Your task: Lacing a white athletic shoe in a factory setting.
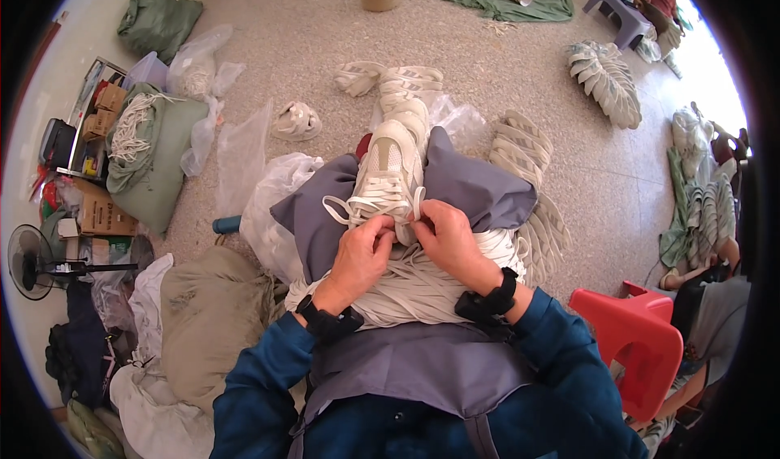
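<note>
A cream sneaker upper (390, 157) with white mesh lies between my knees, its toe pointing away from me. White shoelace (382, 189) is threaded across its front and stands out in a loop on each side. My left hand (357, 257) is closed in a pinch on the lace at the upper's near left edge. Opposite it, my right hand (445, 235) pinches the lace beside the right loop. The fingertips hide exactly where the lace passes. Beneath both hands, a thick bundle of loose white laces (406, 292) covers my lap over a grey apron (414, 361).
More uppers (410, 85) run in a nested row beyond my knees; another stack (522, 146) lies to the right. A red plastic stool (638, 349) stands at my right. Sacks (219, 321), a fan (31, 262) and cardboard boxes (106, 211) crowd the left. Another person sits far right.
</note>
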A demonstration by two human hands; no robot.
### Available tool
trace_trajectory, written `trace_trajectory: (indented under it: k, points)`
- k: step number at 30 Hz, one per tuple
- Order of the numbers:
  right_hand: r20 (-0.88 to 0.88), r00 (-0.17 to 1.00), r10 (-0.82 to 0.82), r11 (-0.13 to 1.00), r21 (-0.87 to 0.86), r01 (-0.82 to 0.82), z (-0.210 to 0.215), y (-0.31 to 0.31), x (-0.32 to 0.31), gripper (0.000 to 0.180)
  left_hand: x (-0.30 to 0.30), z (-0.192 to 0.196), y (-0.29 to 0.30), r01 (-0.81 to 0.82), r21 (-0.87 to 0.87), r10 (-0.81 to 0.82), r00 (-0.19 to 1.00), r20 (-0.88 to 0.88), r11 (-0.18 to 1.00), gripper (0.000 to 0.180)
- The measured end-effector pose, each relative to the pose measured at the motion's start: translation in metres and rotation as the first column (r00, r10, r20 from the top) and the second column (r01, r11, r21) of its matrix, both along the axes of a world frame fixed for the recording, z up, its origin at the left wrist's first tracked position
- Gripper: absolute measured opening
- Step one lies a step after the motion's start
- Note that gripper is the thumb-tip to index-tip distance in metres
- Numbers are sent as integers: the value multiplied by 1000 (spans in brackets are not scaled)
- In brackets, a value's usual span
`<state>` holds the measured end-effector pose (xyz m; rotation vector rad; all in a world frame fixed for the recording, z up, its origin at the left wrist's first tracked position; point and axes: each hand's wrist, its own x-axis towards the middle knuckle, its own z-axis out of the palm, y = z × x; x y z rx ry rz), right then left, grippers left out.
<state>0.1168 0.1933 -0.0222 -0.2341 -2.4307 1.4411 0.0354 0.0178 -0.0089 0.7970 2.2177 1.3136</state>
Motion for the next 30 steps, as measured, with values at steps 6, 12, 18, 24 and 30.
trace_trajectory:
  k: [6, 12, 18, 24, 30]
  points:
    - [22, 1000, 8, 999, 37, -8, 3, 0, 1, 9, 0, -1, 5, -25, 10, 25, 1000, -13, 1000, 18]
    - [-35, 999, 28, 993, 112, -23, 5, 5, -2, 7, -9, -12, 15, 27, 78, -13, 984, -175, 997, 17]
    - [-182, 983, 8, 993, 119, 14, -1, -7, -6, 15, -15, -10, 6, 56, 82, -45, 991, -128, 995, 14]
    - [-157, 987, 29, 996, 85, -15, -5, -8, 0, 17, -12, -2, 7, 51, 53, -47, 996, -74, 997, 14]
    - [-93, 993, 79, 975, 217, -57, 6, -20, 5, 20, -15, 4, -3, 115, -13, -111, 908, -404, 993, 7]
